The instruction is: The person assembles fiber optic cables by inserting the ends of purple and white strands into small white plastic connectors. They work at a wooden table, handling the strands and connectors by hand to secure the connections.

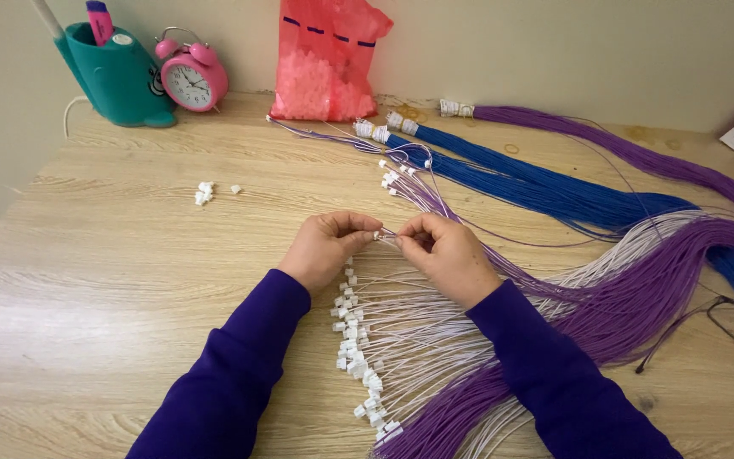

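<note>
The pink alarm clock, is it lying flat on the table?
No, the pink alarm clock stands upright at the back of the wooden table, beside the teal holder.

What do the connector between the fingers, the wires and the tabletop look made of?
White connector: likely moulded plastic, opaque and matte.
Purple wires: flexible plastic-looking insulation, faint sheen; core unseen.
Table: pale wood or wood-look laminate, visible grain, smooth finish.

Left hand (326, 246) and right hand (445, 253) pinching a small white connector (379, 236), white and purple wires (435, 340) fanned below, wooden table (112, 280)
</note>
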